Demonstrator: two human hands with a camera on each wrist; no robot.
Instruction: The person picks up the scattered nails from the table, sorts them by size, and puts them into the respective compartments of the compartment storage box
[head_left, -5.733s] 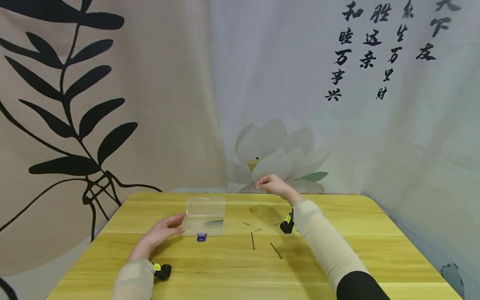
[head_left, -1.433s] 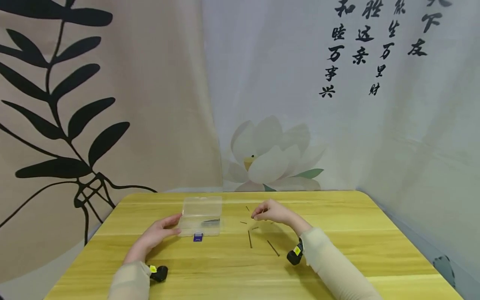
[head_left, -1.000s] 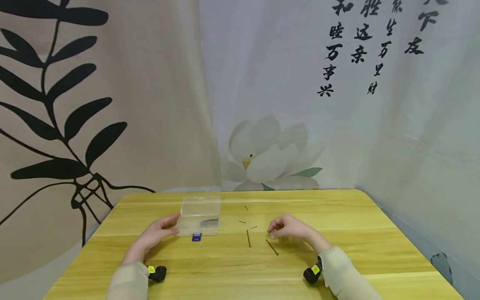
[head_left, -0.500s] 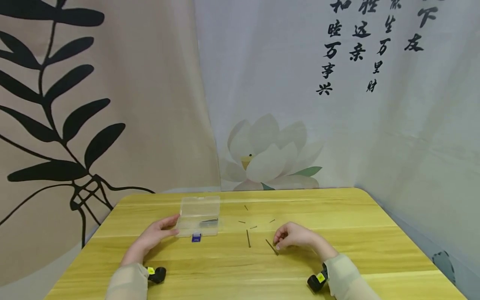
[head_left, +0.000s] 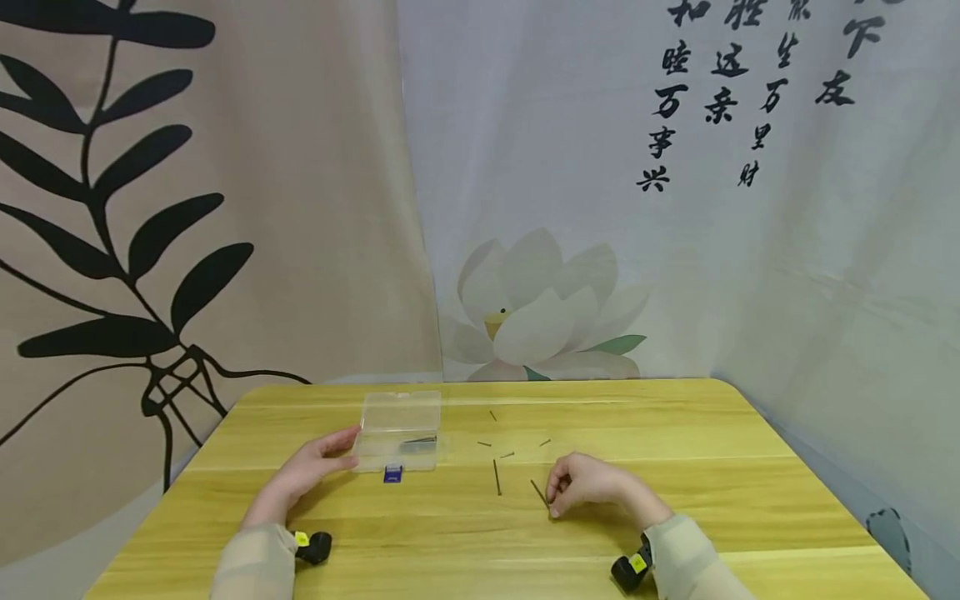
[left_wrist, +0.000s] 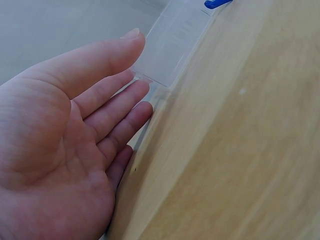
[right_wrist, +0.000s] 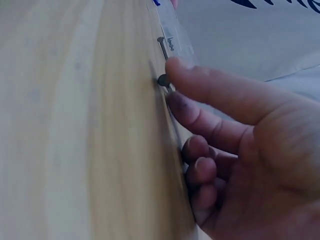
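My right hand (head_left: 588, 483) is low over the table, thumb and index finger pinching the near, head end of a long dark nail (head_left: 538, 492). In the right wrist view the round nail head (right_wrist: 163, 80) shows between thumb and index fingertips, with the other fingers curled below. My left hand (head_left: 318, 467) lies at the left side of an opened clear plastic box (head_left: 401, 412), its fairly straight fingers and thumb right at the box edge. Some thin dark nails (head_left: 420, 442) lie inside the box, whose lid leans back and whose blue latch (head_left: 393, 474) faces me.
A second long nail (head_left: 497, 477) lies between the box and my right hand. Several short nails, such as one short nail (head_left: 545, 442), are scattered behind it on the wooden table (head_left: 450, 550). A printed curtain (head_left: 337, 208) hangs behind the table's far edge.
My right hand came down from above the table's far edge, moved right and toward me past the short nails, and closed on the long nail. My left hand stays by the box.
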